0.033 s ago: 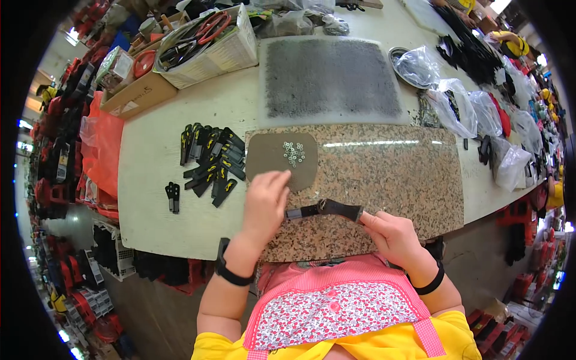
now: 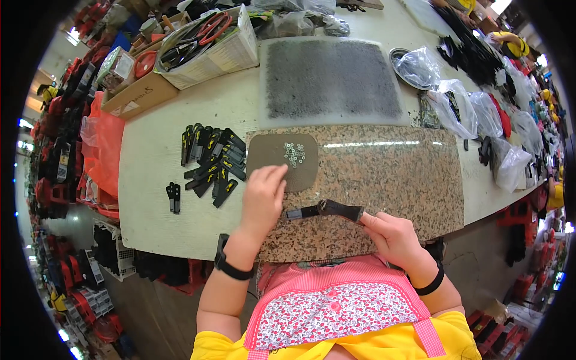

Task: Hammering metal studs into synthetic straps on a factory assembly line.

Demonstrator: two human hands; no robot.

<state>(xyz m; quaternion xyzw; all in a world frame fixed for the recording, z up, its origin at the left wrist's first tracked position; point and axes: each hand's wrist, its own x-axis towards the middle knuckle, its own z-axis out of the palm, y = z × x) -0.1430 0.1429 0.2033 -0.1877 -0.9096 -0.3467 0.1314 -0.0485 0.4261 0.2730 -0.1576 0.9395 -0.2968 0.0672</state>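
Only the left hand (image 2: 263, 197) has shifted visibly, slightly leftward over the brown mat (image 2: 265, 151); its fingers are bunched near the small metal rings (image 2: 294, 154), though I cannot tell whether they pinch one. Meanwhile the right hand (image 2: 393, 237) grips the right end of a black strap (image 2: 341, 209) — it stretches leftward over the near part of the granite slab (image 2: 390, 171). The strap looks light, bendable and hardly fragile, probably stiffer along its broad middle, so that end seems a sound hold; the rings look hard, slick and best pinched by their rims.
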